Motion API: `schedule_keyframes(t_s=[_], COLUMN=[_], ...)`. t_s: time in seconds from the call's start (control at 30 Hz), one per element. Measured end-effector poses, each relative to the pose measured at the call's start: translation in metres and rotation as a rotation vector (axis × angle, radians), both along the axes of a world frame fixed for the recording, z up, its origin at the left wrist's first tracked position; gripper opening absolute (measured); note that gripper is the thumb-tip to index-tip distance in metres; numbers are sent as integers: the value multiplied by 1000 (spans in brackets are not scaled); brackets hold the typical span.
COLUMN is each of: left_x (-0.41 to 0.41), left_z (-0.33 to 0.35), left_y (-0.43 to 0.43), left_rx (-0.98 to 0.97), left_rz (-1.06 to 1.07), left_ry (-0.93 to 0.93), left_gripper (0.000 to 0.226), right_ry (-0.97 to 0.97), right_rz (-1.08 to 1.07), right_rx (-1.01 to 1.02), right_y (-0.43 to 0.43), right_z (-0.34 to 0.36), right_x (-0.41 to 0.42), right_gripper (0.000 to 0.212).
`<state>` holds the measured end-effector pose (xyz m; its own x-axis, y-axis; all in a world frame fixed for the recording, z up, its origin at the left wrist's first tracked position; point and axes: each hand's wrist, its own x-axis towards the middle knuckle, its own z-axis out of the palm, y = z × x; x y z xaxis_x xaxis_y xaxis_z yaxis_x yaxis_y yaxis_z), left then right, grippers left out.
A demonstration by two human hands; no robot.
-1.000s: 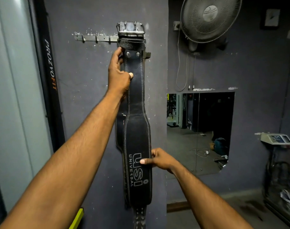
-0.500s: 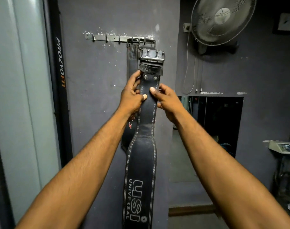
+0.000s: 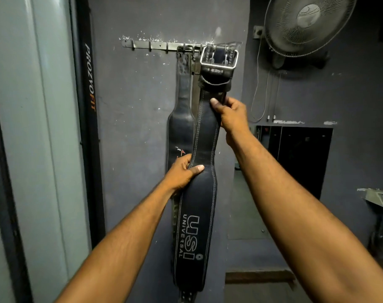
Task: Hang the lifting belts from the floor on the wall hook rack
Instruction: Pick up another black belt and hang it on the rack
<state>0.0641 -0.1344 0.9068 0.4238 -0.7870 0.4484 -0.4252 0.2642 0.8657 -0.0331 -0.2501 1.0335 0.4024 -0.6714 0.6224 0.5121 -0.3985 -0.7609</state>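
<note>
I am on the hanging step: I have the belt (image 3: pixel 199 193) up against the wall, with its buckle (image 3: pixel 218 57) level with the right end of the rack (image 3: pixel 155 45). My right hand (image 3: pixel 232 114) is wrapped round the narrow neck just under the buckle. My left hand (image 3: pixel 181 173) grasps the left edge lower down, where the belt starts to widen, thumb across the front. I cannot tell whether the buckle is over a hook yet; it looks just in front of the rack rather than seated.

Next, I judge, I must steer the buckle frame onto a free hook at the right, let it take the weight, and only then let go.

The belt is black leather with pale stitching and "USI UNIVERSAL" printed low on its wide part. It looks stiff and heavy. Another belt (image 3: pixel 180 127) already hangs just to its left, partly behind it.
</note>
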Motion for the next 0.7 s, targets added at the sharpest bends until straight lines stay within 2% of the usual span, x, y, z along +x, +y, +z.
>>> schedule_keyframes(t_s=[0.1,0.17,0.3,0.37,0.47,0.6,0.7], left_x=[8,9,11,18,23,17,16], left_z=[-21,-34,-35,-37,-51,-61,-69], left_y=[4,3,-9,-9,-3,-6,-3], left_rx=[111,180,86,132,285,270,390], left_rz=[-156,-145,5,-68,-163,-110,-148], left_ry=[90,76,33,61,69,18,-61], left_gripper=[39,40,48,53,44,32,24], right_ry=[-26,-31,-49,-46,-56,-44,-11], right_rz=[-51,-48,-39,-56,-65,-79,-82], right_rx=[41,54,67,65,68,51,55], right_y=[-9,-14,-16,-18,-21,-23,-26], right_z=[-1,-2,1,4,12,15,5], right_x=[0,-2,2,1,-5,-10,-13], right_gripper=[17,17,19,20,14,9,12])
